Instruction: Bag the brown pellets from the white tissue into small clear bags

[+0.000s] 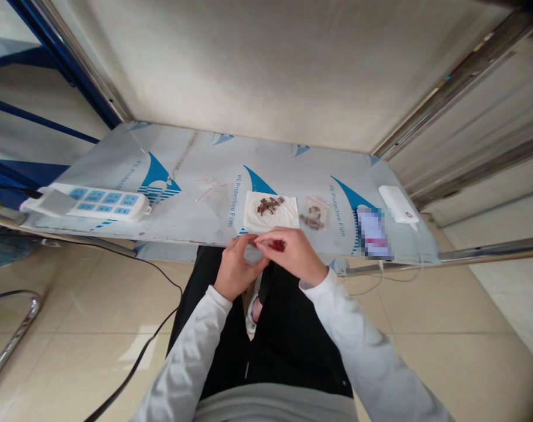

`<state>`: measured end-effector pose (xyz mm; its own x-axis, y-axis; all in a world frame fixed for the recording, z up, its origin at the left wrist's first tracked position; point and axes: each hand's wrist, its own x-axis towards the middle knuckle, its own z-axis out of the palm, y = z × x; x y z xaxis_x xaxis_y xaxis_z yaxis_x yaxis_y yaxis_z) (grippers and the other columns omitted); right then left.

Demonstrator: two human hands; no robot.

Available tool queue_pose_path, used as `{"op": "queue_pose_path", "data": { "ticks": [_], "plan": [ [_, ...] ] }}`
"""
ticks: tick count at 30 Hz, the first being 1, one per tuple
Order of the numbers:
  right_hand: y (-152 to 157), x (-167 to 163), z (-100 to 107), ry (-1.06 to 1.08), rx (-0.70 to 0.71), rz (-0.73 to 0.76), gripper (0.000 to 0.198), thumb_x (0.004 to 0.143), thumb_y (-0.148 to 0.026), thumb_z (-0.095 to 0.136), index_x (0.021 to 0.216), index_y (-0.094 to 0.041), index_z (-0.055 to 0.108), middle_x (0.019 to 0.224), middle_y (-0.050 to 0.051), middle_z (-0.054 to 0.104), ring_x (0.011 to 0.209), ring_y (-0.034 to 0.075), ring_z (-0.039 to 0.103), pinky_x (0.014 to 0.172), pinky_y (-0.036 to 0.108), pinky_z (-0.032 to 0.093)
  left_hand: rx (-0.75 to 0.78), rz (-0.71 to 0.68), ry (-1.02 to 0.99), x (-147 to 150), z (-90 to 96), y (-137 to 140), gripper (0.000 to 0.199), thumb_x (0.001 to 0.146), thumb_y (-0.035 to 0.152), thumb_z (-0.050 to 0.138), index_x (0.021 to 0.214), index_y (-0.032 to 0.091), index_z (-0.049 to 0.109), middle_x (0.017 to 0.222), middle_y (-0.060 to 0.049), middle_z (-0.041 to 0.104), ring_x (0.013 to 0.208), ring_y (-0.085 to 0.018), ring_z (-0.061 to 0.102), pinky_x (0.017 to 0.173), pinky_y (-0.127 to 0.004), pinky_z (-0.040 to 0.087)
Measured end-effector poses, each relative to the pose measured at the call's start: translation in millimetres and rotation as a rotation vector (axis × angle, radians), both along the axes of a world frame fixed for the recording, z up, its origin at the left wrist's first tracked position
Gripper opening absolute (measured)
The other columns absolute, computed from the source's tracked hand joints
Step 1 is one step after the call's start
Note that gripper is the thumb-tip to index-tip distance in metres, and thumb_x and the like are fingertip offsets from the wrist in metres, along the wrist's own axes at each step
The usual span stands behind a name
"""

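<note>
Left hand point(236, 266) and right hand point(293, 253) are meeting fingertip to fingertip just short of the table edge point(187, 239), over the lap. The right is cupping small dark red pieces point(279, 245); the left is pinching at them. Just beyond the hands a white square sheet point(272, 218) is carrying brown pieces point(270, 205). Further right are lying a clear bag point(314, 214) and a glossy white power bank point(398, 204); far left, a power strip point(88, 202).

Both hands meet at the near edge of the worktop point(196, 158). The right hand point(293, 253) pinches small dark red pieces point(279, 245); the left hand point(236, 266) touches it. Just beyond lies a white sheet point(272, 220) bearing brown pieces point(270, 205), a small clear bag point(314, 214) beside it.
</note>
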<state>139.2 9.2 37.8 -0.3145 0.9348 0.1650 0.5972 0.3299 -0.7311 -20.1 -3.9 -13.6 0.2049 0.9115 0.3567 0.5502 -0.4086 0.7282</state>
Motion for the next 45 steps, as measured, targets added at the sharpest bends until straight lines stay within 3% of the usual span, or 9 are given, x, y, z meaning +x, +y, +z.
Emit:
{"op": "queue_pose_path", "data": {
  "ticks": [4, 9, 23, 26, 29, 33, 36, 39, 45],
  "plan": [
    [61.3, 14.5, -32.5, -0.147, 0.105, -0.201, 0.027, 0.075, -0.009, 0.063, 0.102, -0.014, 0.067, 0.096, 0.006, 0.065, 0.074, 0.014, 0.059, 0.072, 0.025, 0.047, -0.039, 0.114, -0.034, -0.1, -3.4, -7.4, 0.030, 0.072, 0.037, 0.071, 0.092, 0.021, 0.056, 0.088, -0.001, 0.069, 0.083, -0.018, 0.066, 0.081, -0.031, 0.050],
    [116.2, 15.6, -62.4, -0.480, 0.103, -0.029, 0.027, 0.077, -0.003, 0.057, 0.100, -0.013, 0.069, 0.105, 0.010, 0.064, 0.100, 0.018, 0.059, 0.092, 0.029, 0.043, -0.066, 0.128, -0.020, -2.0, -3.4, -11.0, 0.033, 0.072, 0.036, 0.071, 0.097, 0.021, 0.055, 0.087, 0.000, 0.069, 0.083, -0.018, 0.066, 0.081, -0.031, 0.050],
    [122.0, 23.1, -73.1, -0.472, 0.126, -0.025, 0.024, 0.087, -0.010, 0.052, 0.098, -0.016, 0.072, 0.103, 0.011, 0.071, 0.095, 0.019, 0.065, 0.089, 0.028, 0.045, -0.099, 0.138, -0.044, -6.9, -10.1, 3.9, 0.032, 0.073, 0.033, 0.069, 0.099, 0.022, 0.054, 0.087, 0.000, 0.068, 0.083, -0.018, 0.065, 0.080, -0.032, 0.048],
    [113.7, 22.7, -64.2, -0.278, 0.112, -0.152, 0.021, 0.087, -0.016, 0.054, 0.098, -0.015, 0.072, 0.097, 0.010, 0.073, 0.089, 0.019, 0.067, 0.085, 0.029, 0.049, -0.102, 0.146, -0.051, -5.8, -5.7, 12.2, 0.030, 0.073, 0.032, 0.069, 0.097, 0.021, 0.054, 0.086, -0.001, 0.068, 0.082, -0.018, 0.065, 0.081, -0.033, 0.048],
    [91.5, 15.4, -39.7, 0.272, -0.035, -0.312, 0.023, 0.082, -0.030, 0.064, 0.097, -0.014, 0.071, 0.088, 0.008, 0.074, 0.076, 0.018, 0.069, 0.075, 0.030, 0.054, -0.087, 0.139, -0.061, -2.1, 0.7, 23.1, 0.032, 0.073, 0.032, 0.069, 0.098, 0.021, 0.053, 0.087, -0.002, 0.068, 0.083, -0.019, 0.065, 0.082, -0.034, 0.048],
    [51.7, 1.0, 2.8, 0.639, -0.285, -0.274, 0.033, 0.071, -0.039, 0.074, 0.094, -0.015, 0.073, 0.085, 0.007, 0.074, 0.066, 0.015, 0.067, 0.064, 0.030, 0.055, -0.044, 0.096, -0.100, 9.0, 13.7, 35.9, 0.034, 0.072, 0.032, 0.070, 0.099, 0.020, 0.053, 0.090, -0.004, 0.068, 0.086, -0.020, 0.065, 0.081, -0.034, 0.048],
    [30.5, -6.1, 19.2, 0.596, -0.317, -0.243, 0.030, 0.069, -0.037, 0.076, 0.091, -0.017, 0.074, 0.085, 0.006, 0.075, 0.071, 0.017, 0.068, 0.066, 0.031, 0.056, -0.014, 0.103, -0.128, 18.4, 24.3, 38.9, 0.034, 0.070, 0.030, 0.070, 0.098, 0.019, 0.053, 0.090, -0.004, 0.069, 0.086, -0.020, 0.066, 0.081, -0.033, 0.048],
    [20.5, -8.6, 21.2, 0.431, -0.201, -0.238, 0.023, 0.071, -0.033, 0.074, 0.090, -0.021, 0.074, 0.088, 0.005, 0.075, 0.078, 0.019, 0.070, 0.072, 0.033, 0.056, -0.011, 0.114, -0.110, 23.9, 31.2, 36.9, 0.035, 0.068, 0.027, 0.070, 0.099, 0.019, 0.053, 0.090, -0.004, 0.069, 0.088, -0.022, 0.065, 0.082, -0.034, 0.047],
    [13.1, -11.6, 33.2, -0.239, 0.070, -0.098, 0.010, 0.081, -0.029, 0.067, 0.088, -0.025, 0.073, 0.076, 0.005, 0.071, 0.073, 0.022, 0.066, 0.068, 0.035, 0.051, -0.003, 0.124, -0.096, 24.9, 33.3, 30.6, 0.029, 0.064, 0.013, 0.063, 0.090, 0.021, 0.054, 0.086, -0.002, 0.068, 0.082, -0.020, 0.064, 0.079, -0.031, 0.046]
  ]
}}
